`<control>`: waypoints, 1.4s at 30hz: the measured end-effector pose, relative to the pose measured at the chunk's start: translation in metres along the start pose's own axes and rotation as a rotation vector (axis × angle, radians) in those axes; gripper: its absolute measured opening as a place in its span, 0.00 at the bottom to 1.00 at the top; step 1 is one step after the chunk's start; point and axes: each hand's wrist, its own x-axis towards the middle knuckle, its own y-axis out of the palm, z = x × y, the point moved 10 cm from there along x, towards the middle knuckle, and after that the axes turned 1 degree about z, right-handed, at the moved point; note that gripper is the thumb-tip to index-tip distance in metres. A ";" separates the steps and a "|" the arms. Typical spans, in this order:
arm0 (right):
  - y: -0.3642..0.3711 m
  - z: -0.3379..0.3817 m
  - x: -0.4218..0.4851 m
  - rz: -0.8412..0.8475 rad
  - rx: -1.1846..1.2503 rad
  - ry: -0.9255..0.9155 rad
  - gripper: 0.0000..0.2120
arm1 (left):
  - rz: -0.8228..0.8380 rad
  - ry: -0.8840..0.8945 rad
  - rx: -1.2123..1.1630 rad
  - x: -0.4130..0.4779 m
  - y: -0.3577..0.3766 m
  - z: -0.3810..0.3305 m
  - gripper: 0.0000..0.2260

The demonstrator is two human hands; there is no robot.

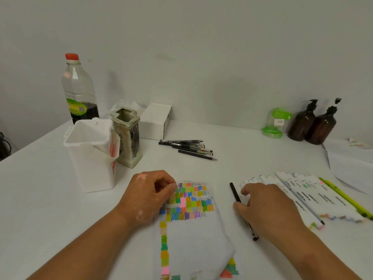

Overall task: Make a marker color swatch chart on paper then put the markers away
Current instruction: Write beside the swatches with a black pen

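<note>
My left hand [149, 197], fingers curled, sits on the thin white swatch-covered paper sheet [197, 239], pinching or pressing I cannot tell; limp, creases easily. My right hand [268, 207] pinches the slim black plastic pen [235, 193] mid-barrel, light, rigid, white-barrelled markers [306, 188] beyond

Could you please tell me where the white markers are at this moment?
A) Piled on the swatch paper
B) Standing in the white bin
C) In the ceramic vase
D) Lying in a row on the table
D: the markers lie side by side on the table, just to the right of the right hand.
</note>
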 end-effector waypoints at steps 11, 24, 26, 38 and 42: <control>0.012 0.094 0.114 0.017 -0.086 -0.369 0.15 | 0.013 0.019 0.004 0.002 0.003 0.002 0.03; 0.030 0.115 0.129 0.196 -0.180 -0.419 0.16 | 0.049 0.037 0.035 0.000 0.005 -0.006 0.02; 0.024 0.114 0.117 0.254 -0.136 -0.438 0.16 | 0.050 0.034 0.038 -0.001 0.004 -0.009 0.01; -0.013 0.058 0.006 0.242 1.205 -0.116 0.13 | 0.441 0.197 0.432 -0.021 0.056 -0.028 0.40; 0.022 0.064 -0.020 0.267 1.332 -0.070 0.06 | 0.441 0.191 0.440 -0.022 0.052 -0.025 0.40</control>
